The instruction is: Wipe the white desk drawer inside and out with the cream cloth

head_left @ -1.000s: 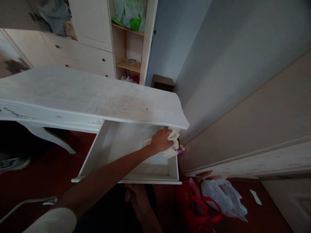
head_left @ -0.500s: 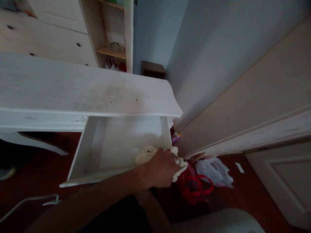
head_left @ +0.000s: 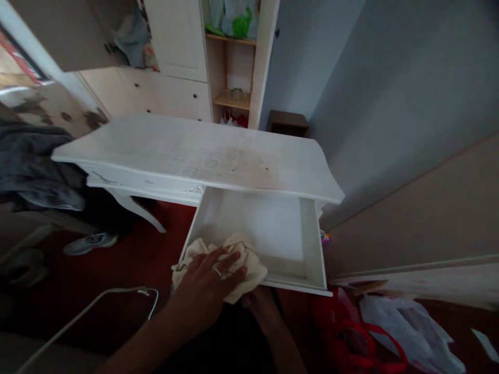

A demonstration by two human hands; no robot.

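Observation:
A white desk [head_left: 175, 143] has one drawer [head_left: 268, 223] pulled out, with its pale inside bare. My left hand [head_left: 212, 275], with a ring on one finger, presses and grips a crumpled cream cloth [head_left: 251, 265] over the drawer's left front corner. The cloth drapes over the front edge. Just below that front edge is my right hand [head_left: 259, 306], close to the cloth's lower end; its fingers are mostly hidden.
Behind the desk stands a white cabinet [head_left: 179, 52] with an open door. A red bag [head_left: 331, 317] and a white plastic bag [head_left: 409, 327] lie on the floor at right. Grey clothing [head_left: 35, 166], a shoe [head_left: 89, 243] and a white cable [head_left: 105, 296] are at left.
My left hand has moved with the cloth from the drawer's right front corner to its left front corner. The view has shifted left, showing more of the desk and room.

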